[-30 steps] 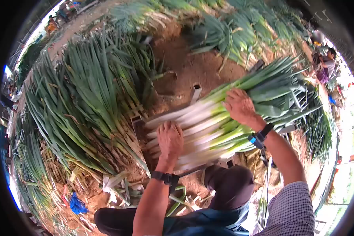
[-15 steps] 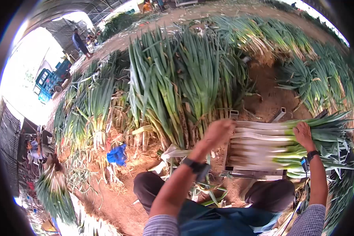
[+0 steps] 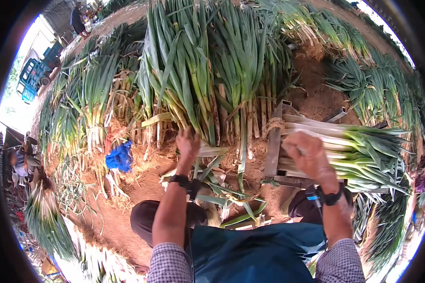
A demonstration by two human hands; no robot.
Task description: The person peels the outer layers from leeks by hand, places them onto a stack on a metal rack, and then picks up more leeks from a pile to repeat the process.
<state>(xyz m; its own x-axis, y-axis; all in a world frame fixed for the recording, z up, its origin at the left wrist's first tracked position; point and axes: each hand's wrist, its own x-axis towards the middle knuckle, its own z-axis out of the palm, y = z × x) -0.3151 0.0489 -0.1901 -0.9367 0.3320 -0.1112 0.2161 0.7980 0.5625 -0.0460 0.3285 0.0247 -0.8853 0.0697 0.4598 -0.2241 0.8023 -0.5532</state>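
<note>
My left hand (image 3: 188, 143) reaches forward to the root ends of a big upright pile of untrimmed leeks (image 3: 198, 70), its fingers closed round the base of one stalk. My right hand (image 3: 308, 155) lies curled over the white ends of the trimmed leeks (image 3: 363, 151). These are stacked flat in a metal frame (image 3: 272, 146) at my right knee, white ends to the left and green tops to the right. Both wrists carry dark bands.
Cut leaves and peelings (image 3: 231, 198) litter the brown soil between my knees. A blue cloth (image 3: 119, 156) lies to the left. More leek heaps (image 3: 373, 85) fill the ground. A person (image 3: 19, 160) sits far left, and a blue vehicle (image 3: 33, 75) is parked beyond.
My view swung left from the frame to the untrimmed pile. My left hand left the stacked leeks and reached the pile's roots. My right hand slid from the green tops to the white ends.
</note>
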